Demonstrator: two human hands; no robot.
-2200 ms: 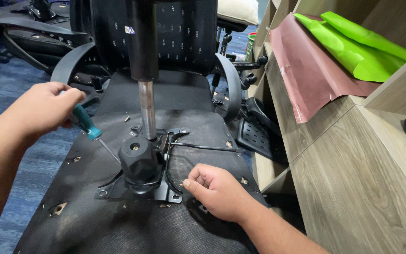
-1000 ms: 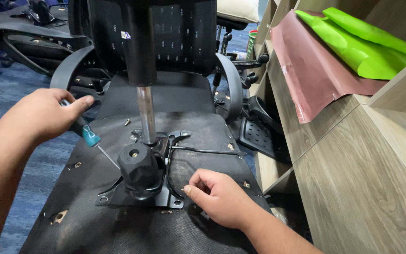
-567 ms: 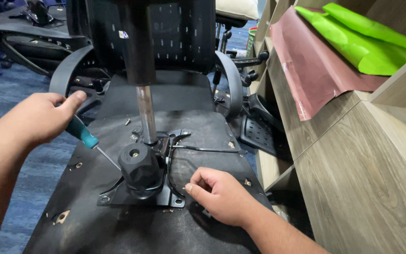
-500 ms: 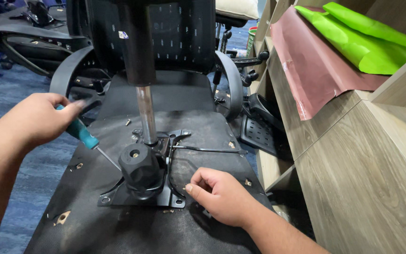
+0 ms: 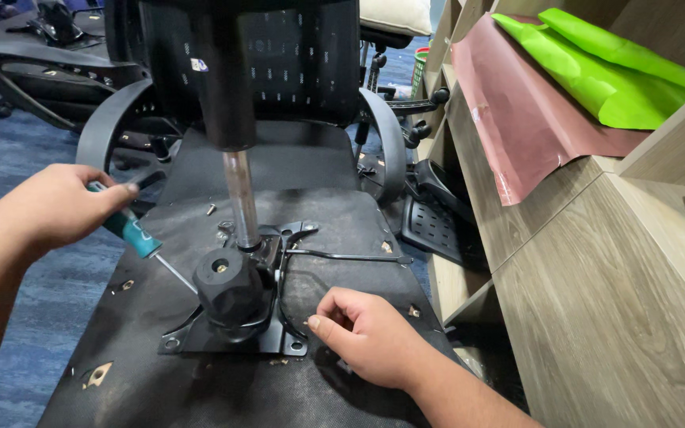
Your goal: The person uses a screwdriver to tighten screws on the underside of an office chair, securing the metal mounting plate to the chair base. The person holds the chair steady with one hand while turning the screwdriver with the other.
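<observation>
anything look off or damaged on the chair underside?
Yes. Loose screws lie scattered on the upturned seat base instead of in their holes, and torn holes gape in its black fabric. The left hand holds a screwdriver toward the mechanism plate; the right hand rests beside it.

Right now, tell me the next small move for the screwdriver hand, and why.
Probably steer the tip down onto a screw of the black metal plate. The left hand holds the screwdriver slanted, its shaft running behind the black knob, so whether it is seated cannot be seen. The right hand rests by the plate's near corner.
</observation>
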